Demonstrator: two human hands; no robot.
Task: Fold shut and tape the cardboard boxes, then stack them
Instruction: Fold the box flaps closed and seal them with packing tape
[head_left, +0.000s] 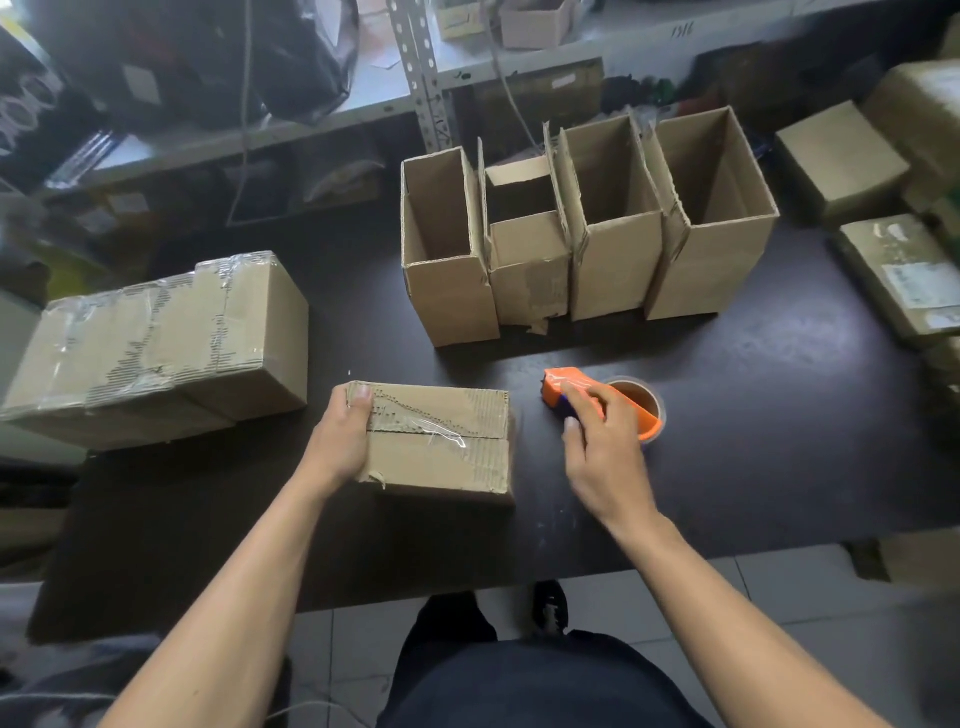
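We have the small folded box (436, 441) lying on the dark desk (753, 467) right in front of us, flaps shut, its centre seam running left to right along the box's long axis. Our left hand (340, 441) grips the box's left end, thumb on the top face and fingers curled round the side. Just to the right of the box, a little apart from it, the orange tape dispenser (587, 397) lies on the desk. Our right hand (602, 447) is over its handle, fingers loosely bent and touching it; a firm grasp does not look made yet, though some blur leaves that uncertain.

The relation that matters: the dispenser is on the right, the seam starts at the box's right edge, so the right hand is the nearer one and would, we judge, draw tape leftward along the seam while the left hand steadies the box.

Four open boxes (587, 228) stand in a row at the far side, untaped. A large taped box (156, 348) rests at the left.
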